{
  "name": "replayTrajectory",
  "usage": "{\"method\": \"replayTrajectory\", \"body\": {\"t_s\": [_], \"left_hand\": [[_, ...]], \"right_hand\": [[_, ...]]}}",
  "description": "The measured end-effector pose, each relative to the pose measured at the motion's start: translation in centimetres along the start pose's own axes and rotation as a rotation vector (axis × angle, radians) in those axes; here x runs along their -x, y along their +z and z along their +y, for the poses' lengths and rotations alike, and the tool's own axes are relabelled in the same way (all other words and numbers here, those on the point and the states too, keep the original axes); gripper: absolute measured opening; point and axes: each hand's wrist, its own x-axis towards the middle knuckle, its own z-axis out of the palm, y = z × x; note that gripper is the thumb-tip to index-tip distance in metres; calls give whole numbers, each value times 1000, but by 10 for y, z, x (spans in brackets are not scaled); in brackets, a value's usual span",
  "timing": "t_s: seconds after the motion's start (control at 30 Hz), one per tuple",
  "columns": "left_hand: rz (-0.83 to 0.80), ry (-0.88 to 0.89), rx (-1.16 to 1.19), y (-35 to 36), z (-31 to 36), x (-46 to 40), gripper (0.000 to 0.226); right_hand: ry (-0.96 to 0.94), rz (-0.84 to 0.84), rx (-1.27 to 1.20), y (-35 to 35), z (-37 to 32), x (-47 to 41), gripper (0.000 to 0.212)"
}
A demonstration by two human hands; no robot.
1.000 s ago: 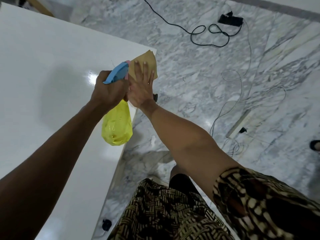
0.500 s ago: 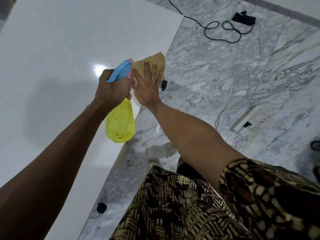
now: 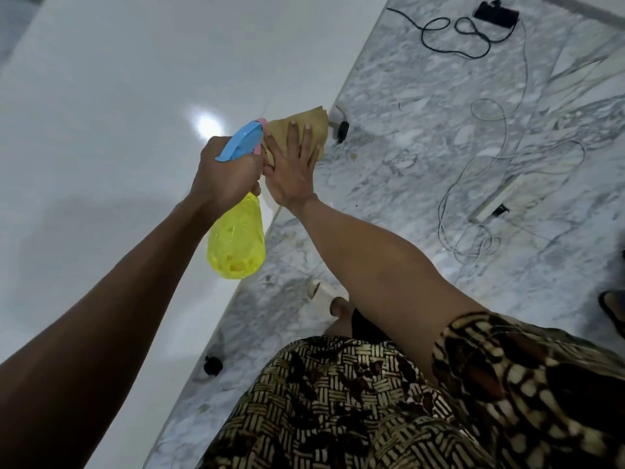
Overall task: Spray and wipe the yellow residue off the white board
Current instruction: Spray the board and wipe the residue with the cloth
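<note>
No readable text, label, brand or number anywhere in view.

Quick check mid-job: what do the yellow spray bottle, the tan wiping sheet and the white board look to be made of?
Yellow spray bottle: translucent plastic, since light passes through its body; blue trigger head looks opaque plastic. Tan wiping sheet: probably matte paper or thin cloth, creased; hard to tell. White board: hard, glossy surface, mirroring a lamp's glare; laminate or stone, unclear.
</note>
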Motion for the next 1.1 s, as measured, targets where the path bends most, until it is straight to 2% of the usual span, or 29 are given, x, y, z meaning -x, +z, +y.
{"method": "replayTrajectory", "body": {"t_s": [0.27,0.37,0.7,0.83,0.93,1.1], "left_hand": [[-9,20,19,-40,-66,70,29],[7,64,-3,-56,-96,107,24],[-17,-46,23,-107,-182,221,17],[-48,-31,-3,-135,-214,252,24],[-70,2,-19,-155,-234,271,19],[-155,69,-49,-195,-271,305,52]], "right_hand": [[7,-2,-38,20,-38,70,52],[1,11,-43,30,-56,104,51],[44,49,-61,87,-135,246,50],[68,67,-78,108,-161,295,48],[78,70,-90,119,-179,327,48],[99,87,-104,141,-220,396,50]]}}
